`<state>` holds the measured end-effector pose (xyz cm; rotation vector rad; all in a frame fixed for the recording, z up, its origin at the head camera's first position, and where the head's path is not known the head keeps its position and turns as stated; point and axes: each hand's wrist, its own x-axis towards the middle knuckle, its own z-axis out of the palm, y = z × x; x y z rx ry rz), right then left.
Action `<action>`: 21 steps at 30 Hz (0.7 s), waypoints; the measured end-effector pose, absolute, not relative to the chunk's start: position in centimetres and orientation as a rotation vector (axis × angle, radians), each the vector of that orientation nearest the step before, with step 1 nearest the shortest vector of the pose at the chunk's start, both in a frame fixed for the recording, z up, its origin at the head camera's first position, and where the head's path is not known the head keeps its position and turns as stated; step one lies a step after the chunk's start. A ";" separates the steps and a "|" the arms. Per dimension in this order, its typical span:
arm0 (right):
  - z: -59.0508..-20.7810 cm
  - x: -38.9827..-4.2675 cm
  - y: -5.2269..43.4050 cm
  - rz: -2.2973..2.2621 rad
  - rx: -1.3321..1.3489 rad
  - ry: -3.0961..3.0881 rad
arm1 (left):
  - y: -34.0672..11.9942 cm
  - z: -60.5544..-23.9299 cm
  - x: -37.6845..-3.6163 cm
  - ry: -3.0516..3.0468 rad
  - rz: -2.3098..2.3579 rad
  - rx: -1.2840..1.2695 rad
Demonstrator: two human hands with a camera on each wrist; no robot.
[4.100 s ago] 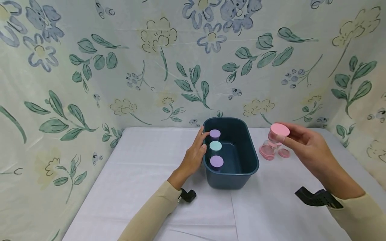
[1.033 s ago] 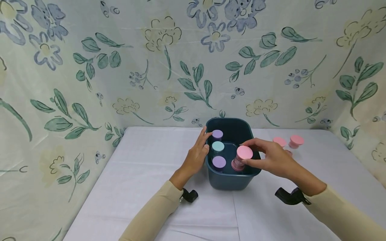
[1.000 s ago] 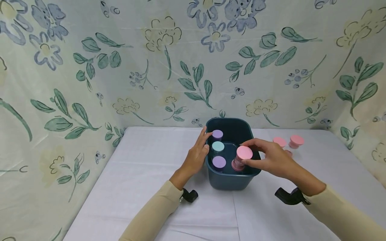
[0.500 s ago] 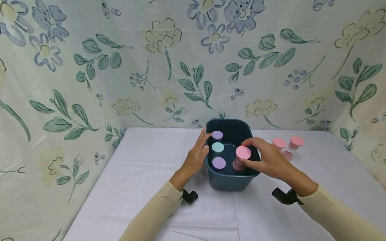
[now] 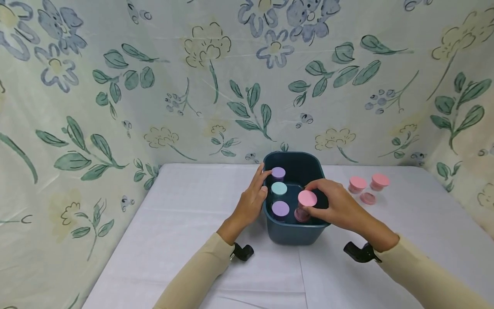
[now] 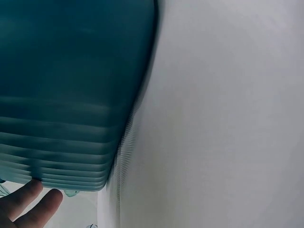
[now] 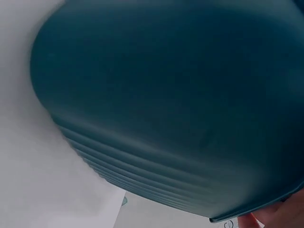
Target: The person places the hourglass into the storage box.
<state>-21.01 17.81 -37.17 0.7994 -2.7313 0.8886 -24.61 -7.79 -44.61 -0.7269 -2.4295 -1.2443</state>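
Pink-lidded jar [image 5: 306, 201] sits low inside our dark teal bin [image 5: 297, 234], pinched by our right hand [image 5: 332, 208] beside three lidded jars; our left hand [image 5: 251, 199] rests flat-fingered against the bin's left wall, steadying it.

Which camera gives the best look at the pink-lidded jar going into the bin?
The head view: the pink-lidded jar shows whole inside the dark teal bin, gripped by the right hand. Both wrist views show only the bin's outer wall and fingertips; the jar is hidden.

Cream long sleeves [image 5: 193, 274] on both arms; black camera mounts [image 5: 242, 251] at wrists.
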 end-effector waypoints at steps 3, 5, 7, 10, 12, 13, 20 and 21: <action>-37.3 -21.1 17.8 0.892 0.793 -2.742 | -7.8 -44.6 -24.7 -2.429 -1.240 -0.729; -37.3 -21.1 17.8 0.898 0.788 -2.756 | -7.8 -44.5 -24.7 -2.428 -1.240 -0.731; -37.3 -21.1 17.7 0.903 0.784 -2.772 | -7.8 -44.5 -24.8 -2.424 -1.241 -0.733; -37.1 -21.1 17.6 0.909 0.777 -2.796 | -7.8 -44.4 -24.8 -2.425 -1.241 -0.731; -37.1 -21.1 17.6 0.915 0.789 -2.795 | -7.8 -44.3 -24.9 -2.429 -1.238 -0.729; -37.1 -21.1 17.6 0.915 0.796 -2.795 | -7.8 -44.3 -24.9 -2.433 -1.236 -0.726; -37.2 -21.5 17.4 0.908 0.852 -2.790 | -7.8 -44.3 -25.0 -2.444 -1.243 -0.721; -37.2 -21.5 17.4 0.903 0.855 -2.793 | -7.8 -44.3 -25.0 -2.443 -1.246 -0.723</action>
